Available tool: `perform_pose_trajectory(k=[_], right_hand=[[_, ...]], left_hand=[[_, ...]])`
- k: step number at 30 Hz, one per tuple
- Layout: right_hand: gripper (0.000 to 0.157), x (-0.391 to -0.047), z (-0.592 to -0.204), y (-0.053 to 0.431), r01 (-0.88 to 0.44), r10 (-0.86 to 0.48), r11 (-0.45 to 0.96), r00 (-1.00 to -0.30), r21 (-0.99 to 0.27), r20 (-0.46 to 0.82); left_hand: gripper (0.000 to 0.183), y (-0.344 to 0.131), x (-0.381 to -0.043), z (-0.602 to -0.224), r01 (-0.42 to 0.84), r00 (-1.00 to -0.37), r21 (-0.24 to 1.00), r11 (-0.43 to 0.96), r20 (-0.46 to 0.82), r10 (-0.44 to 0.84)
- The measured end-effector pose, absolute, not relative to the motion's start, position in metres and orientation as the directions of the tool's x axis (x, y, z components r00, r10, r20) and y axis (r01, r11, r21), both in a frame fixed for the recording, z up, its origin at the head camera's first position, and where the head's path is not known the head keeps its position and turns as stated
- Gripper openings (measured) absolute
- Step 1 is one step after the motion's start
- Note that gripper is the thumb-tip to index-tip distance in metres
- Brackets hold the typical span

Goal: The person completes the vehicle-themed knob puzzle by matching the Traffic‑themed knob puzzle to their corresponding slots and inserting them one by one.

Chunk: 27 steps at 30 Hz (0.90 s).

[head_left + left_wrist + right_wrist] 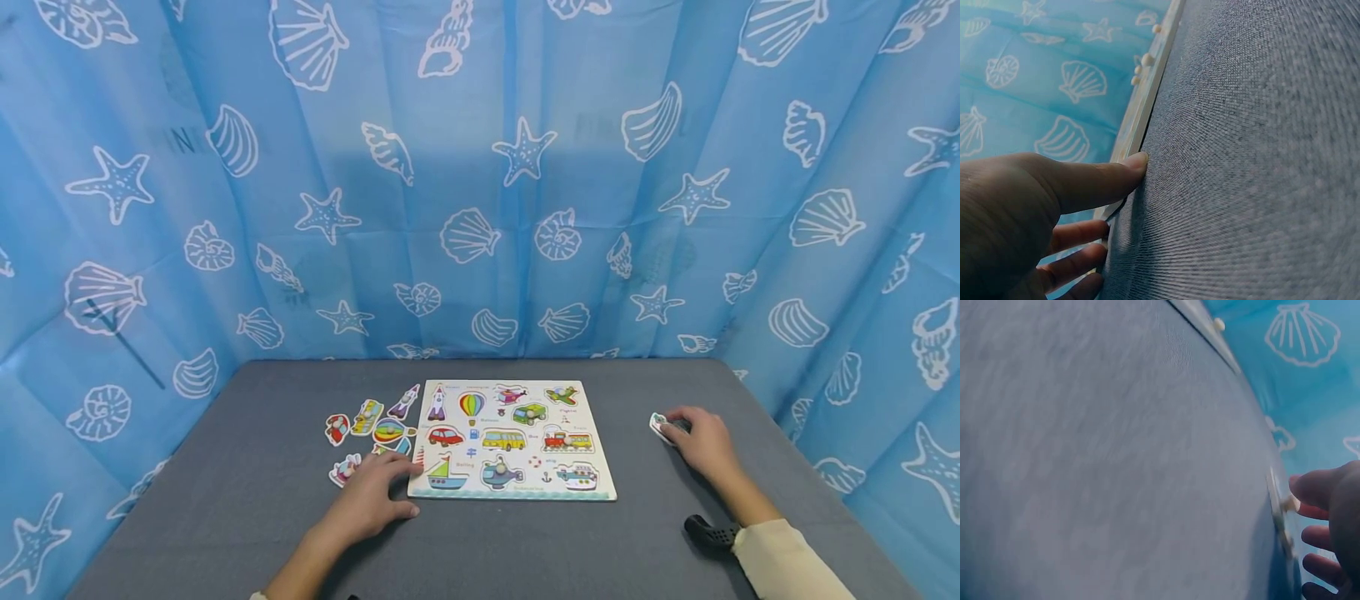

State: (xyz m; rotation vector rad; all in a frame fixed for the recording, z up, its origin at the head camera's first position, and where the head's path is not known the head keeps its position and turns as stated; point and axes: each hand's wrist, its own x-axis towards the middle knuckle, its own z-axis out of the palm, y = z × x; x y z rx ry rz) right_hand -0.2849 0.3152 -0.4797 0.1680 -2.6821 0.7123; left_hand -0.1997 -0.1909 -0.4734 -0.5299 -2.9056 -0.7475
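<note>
In the head view, a wooden peg puzzle board (pixel 533 482) printed with colourful vehicles lies flat on the table. My left hand (pixel 367 498) is at its lower left corner, fingers by the left edge. The left wrist view shows that thumb extended along the board's front edge (pixel 1147 112). Right of the board, my right hand (pixel 705 442) pinches a small white-edged puzzle piece (pixel 660 427) by its round knob (pixel 1290 504). That piece stays low over the table, its picture mostly hidden by the fingers.
Left of the board lie several loose pieces, among them a rocket (pixel 405 402), a yellow bus (pixel 367 417), a balloon (pixel 390 431) and a red piece (pixel 337 429). A grey cloth covers the table (pixel 555 550). A blue shell-print curtain (pixel 465 192) hangs behind.
</note>
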Motion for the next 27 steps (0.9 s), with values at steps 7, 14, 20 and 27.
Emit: perform_pose_trajectory(k=[7, 14, 20, 27], right_hand=[[0.023, -0.282, -0.482, 0.319, -0.161, -0.006, 0.869, -0.949, -0.468, 0.316], [0.019, -0.283, -0.482, 0.315, -0.142, 0.022, 0.887, -0.938, -0.44, 0.346], [0.017, -0.286, -0.48, 0.314, -0.135, 0.021, 0.89, -0.942, -0.436, 0.335], [0.016, -0.29, -0.474, 0.305, -0.112, 0.03, 0.877, -0.958, -0.467, 0.286]], left_hand=[[0.047, -0.192, -0.2, -0.473, 0.364, -0.931, 0.448, 0.816, 0.188, 0.312], [0.048, -0.191, -0.199, -0.474, 0.378, -0.925, 0.455, 0.806, 0.208, 0.317], [0.048, -0.191, -0.199, -0.474, 0.373, -0.928, 0.455, 0.809, 0.198, 0.317], [0.048, -0.191, -0.199, -0.474, 0.369, -0.929, 0.45, 0.814, 0.193, 0.315]])
